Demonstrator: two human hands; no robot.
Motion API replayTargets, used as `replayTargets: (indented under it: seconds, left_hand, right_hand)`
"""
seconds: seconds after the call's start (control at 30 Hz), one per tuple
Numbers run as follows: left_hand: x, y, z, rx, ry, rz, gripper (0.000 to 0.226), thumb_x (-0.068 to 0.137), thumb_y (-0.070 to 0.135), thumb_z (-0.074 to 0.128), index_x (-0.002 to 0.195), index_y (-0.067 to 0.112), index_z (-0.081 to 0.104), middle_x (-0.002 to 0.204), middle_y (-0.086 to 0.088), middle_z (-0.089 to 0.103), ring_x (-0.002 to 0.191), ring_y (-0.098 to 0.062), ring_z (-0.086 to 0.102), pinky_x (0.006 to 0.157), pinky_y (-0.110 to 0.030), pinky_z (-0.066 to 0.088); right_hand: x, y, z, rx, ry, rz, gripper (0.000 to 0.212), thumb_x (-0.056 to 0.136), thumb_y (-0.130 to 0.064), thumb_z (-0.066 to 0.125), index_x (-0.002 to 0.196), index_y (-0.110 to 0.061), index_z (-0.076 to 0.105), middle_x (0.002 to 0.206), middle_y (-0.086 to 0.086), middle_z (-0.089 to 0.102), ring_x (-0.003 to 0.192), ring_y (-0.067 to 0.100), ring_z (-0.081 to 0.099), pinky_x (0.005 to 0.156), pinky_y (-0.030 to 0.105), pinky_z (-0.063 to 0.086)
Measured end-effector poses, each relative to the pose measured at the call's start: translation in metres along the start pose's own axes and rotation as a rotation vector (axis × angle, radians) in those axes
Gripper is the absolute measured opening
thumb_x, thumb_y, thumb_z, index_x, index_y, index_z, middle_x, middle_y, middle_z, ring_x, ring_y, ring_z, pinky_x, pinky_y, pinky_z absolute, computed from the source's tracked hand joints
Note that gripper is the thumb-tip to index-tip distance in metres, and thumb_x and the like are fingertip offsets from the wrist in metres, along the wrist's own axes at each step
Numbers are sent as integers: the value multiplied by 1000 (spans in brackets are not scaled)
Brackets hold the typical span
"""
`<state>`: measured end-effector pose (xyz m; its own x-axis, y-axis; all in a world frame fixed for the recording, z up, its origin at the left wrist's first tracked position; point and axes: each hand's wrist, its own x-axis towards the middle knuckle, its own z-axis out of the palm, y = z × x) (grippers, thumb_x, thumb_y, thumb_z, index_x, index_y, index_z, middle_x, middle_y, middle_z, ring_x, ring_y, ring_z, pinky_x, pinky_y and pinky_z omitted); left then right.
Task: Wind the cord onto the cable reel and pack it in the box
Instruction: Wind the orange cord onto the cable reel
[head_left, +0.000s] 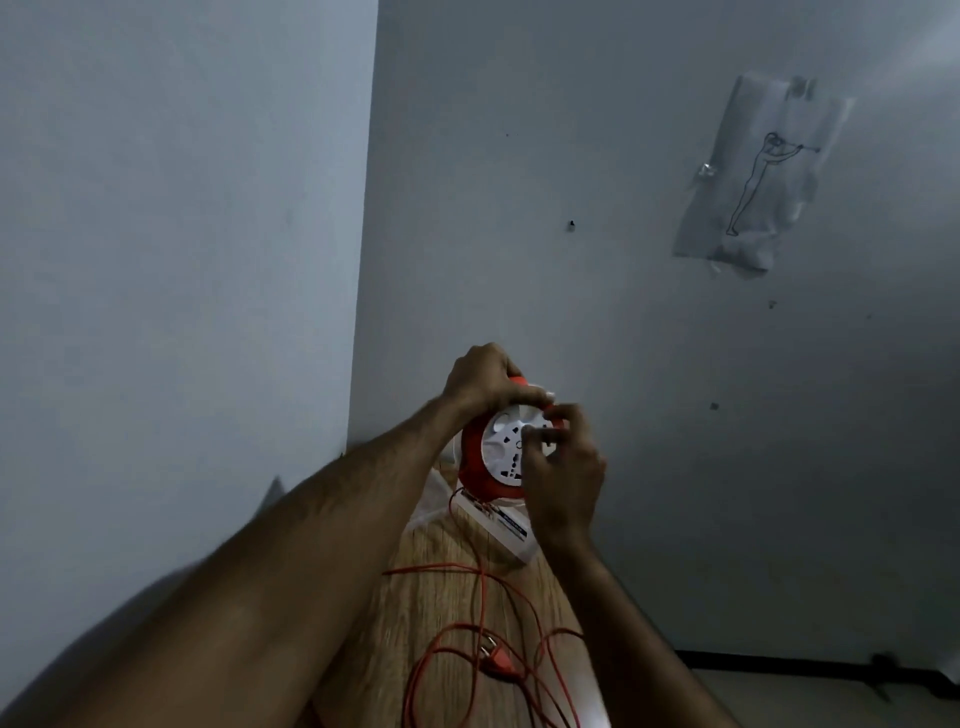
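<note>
Cable reel (498, 457): red rim, white socket face; you hold it raised above the far end of the desk (441, 597), clear of the surface.
Facing: the white face is turned toward you; the reel's axle line, judged from that, runs from you toward the wall corner, disc upright.
Left hand (483, 379): your fingers are curled over the reel's top rim, gripping it.
Right hand (563, 467): at the reel's right side, fingertips pinching at the white face, probably a winding knob; too small to confirm.
Cord (483, 597): red, hanging from the reel's underside and lying in loose loops on the desk below the reel.
Plug (497, 660): lying among the loops, nearer you than the reel.
Box (498, 525): white, on the desk just beneath the reel.
Progress: early by your reckoning; most cord is unwound, packing not begun.
</note>
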<state>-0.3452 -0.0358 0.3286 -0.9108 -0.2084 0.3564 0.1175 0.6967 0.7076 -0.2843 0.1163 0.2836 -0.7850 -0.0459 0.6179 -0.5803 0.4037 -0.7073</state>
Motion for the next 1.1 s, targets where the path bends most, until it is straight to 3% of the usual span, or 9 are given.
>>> replayTargets:
  seconds: [0.07,0.13,0.2,0.4,0.6,0.73,0.83,0.97,1.1]
  left_hand:
    - [-1,1,-2,1,-32,1,54,66,66,87,68,13,78,61,1,74,55,-15,70,56,-30,55]
    - [-2,2,-5,-5,-73,-10,52,66,65,87,71,14,79,63,1,75,59,-18,74,58,-30,57]
    - [-2,3,-6,4,-97,-16,48,66,64,88,65,18,77,57,7,72,51,-9,70,49,-22,50]
    - [-2,12,-2,12,-169,-1,48,66,61,89,61,15,74,54,4,69,47,-9,63,50,-22,47]
    - [-4,13,1,56,-139,40,53,63,65,88,70,13,79,62,2,75,54,-13,72,54,-25,56]
    - [-6,13,1,47,-95,13,49,63,66,88,63,18,76,58,6,73,51,-10,69,50,-25,53]
    - [-12,10,7,-22,-114,-35,48,66,63,88,62,18,74,58,4,73,52,-11,70,50,-21,50]
    - [-26,7,26,52,-117,-27,47,67,63,88,66,18,75,61,4,73,54,-9,72,51,-24,56]
    - [-39,-1,44,131,-175,-7,49,68,60,88,75,13,77,67,2,75,60,-12,74,63,-33,66]
  right_hand:
    - [-1,18,-14,-355,-213,-543,42,82,-2,76,121,-13,66,129,16,64,78,18,70,62,16,51]
    - [3,24,-25,-595,-490,-688,57,82,-2,75,134,-20,62,152,22,42,73,16,67,54,17,44]
    - [8,34,-33,-703,-562,-674,71,83,-2,75,145,-29,52,156,22,33,77,17,69,51,21,49]
    - [15,31,-34,-1005,-422,-947,68,78,-27,86,140,-24,61,129,34,61,71,29,73,48,31,57]
    - [24,35,-24,-907,-296,-1092,57,77,-45,84,126,-19,70,87,20,73,54,20,67,45,25,50]
    - [19,43,-14,-646,-147,-782,58,72,-37,85,122,-13,70,75,10,73,46,16,59,48,18,37]
    - [-2,43,0,-431,-94,-292,59,81,-49,77,127,-13,68,90,7,77,70,20,72,67,29,59]
    - [-43,36,29,-98,190,305,59,76,-48,84,128,-26,67,115,4,73,94,17,69,64,20,53]
    - [-63,24,51,326,344,918,56,75,-38,88,126,-26,67,116,3,70,99,22,71,76,42,65]
